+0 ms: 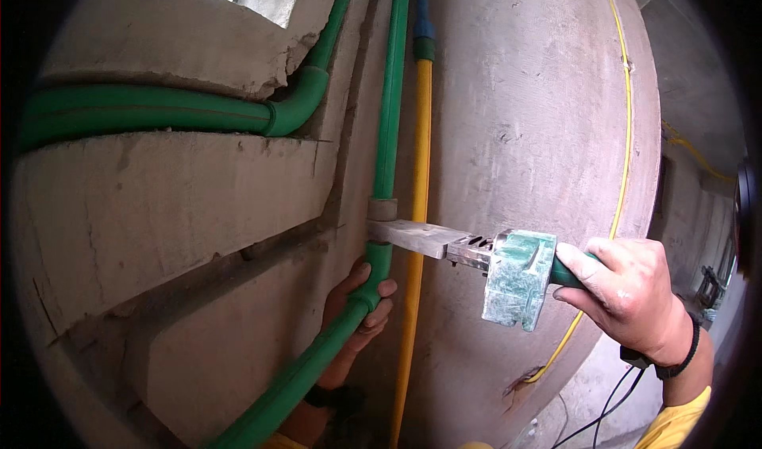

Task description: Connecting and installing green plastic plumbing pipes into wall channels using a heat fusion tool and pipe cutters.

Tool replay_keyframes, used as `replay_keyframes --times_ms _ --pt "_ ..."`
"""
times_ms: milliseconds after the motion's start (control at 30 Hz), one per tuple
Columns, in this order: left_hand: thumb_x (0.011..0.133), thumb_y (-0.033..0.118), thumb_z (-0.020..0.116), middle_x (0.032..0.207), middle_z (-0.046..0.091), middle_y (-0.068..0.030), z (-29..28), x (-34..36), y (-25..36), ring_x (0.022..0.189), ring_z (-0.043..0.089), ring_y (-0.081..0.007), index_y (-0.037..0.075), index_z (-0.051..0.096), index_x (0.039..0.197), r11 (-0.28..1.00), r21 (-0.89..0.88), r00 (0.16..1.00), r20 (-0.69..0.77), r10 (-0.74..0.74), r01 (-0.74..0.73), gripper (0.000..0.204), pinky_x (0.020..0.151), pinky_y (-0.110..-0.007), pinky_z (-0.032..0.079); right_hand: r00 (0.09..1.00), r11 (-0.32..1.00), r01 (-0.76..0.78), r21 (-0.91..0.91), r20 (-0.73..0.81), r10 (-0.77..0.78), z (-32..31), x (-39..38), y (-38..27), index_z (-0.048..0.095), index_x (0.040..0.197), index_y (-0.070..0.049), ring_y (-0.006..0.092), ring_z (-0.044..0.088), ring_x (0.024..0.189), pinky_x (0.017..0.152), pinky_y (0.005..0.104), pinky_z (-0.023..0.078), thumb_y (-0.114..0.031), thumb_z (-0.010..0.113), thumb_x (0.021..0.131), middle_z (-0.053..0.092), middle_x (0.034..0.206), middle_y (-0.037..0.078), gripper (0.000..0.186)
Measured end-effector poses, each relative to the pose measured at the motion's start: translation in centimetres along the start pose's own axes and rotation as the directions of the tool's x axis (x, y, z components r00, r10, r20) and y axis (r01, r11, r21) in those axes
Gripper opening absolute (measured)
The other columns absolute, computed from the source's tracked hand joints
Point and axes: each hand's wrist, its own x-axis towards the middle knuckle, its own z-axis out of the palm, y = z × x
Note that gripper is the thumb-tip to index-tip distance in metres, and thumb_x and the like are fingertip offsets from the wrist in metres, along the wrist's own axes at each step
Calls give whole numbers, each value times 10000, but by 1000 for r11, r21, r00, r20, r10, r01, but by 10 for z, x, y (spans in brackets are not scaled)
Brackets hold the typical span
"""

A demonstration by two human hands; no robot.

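My right hand (623, 286) is closed round the green handle of a pipe welding iron (520, 278), held out level with its flat metal plate (421, 237) pointing left. A grey socket (382, 208) on top of the plate meets the lower end of an upright green pipe (390, 100). Under the plate, the mouth of a green elbow (379, 268) comes up against it. My left hand (340, 302) grips this elbow from behind, thumb on one side and fingertips on the other. From the elbow a green pipe (294, 377) slopes down to the lower left.
A yellow pipe (419, 147) runs upright just behind the plate. At left, another green pipe (159, 109) lies in a concrete recess (175, 203). A thin yellow conduit (627, 123) follows the plastered wall (508, 115). Black cables (607, 405) hang below my right wrist.
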Motion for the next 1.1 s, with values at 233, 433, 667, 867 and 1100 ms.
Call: replay_keyframes --times_ms 233,433,667,867,1100 --pt "1046 271 358 983 573 -195 -2 4 -2 585 663 -259 104 426 1217 997 64 998 -35 56 -54 249 363 -277 518 1000 999 -4 -41 19 5 -10 7 -17 656 1100 -37 220 556 581 504 351 415 -220 759 707 512 706 60 445" --pt "1044 293 363 985 573 -193 -12 5 1 590 662 -249 72 423 1209 993 97 998 16 69 -70 282 378 -280 526 999 996 -5 -93 47 9 -18 13 -32 657 1092 -38 207 529 560 497 347 404 -226 728 728 485 702 55 416" --pt "1052 344 323 939 544 -153 -13 6 4 521 597 -204 38 436 1156 1000 -3 999 41 -13 13 342 367 -272 469 999 998 41 -52 -16 -41 -5 5 -14 659 1079 -49 205 541 555 489 337 415 -193 785 662 509 705 50 459" --pt "1052 358 321 909 525 -137 -21 10 7 501 572 -190 46 444 1107 998 -26 997 52 -53 55 339 400 -283 474 997 999 34 -25 -64 -36 21 -5 5 664 1077 -63 201 545 559 496 328 414 -211 795 670 538 725 48 452" --pt "1045 397 326 883 540 -99 -10 6 9 419 483 -153 73 458 1043 992 78 995 6 -101 100 350 345 -241 353 990 999 38 -10 -136 -39 44 -15 25 674 1062 -61 202 564 551 487 325 446 -222 798 671 564 734 48 441"
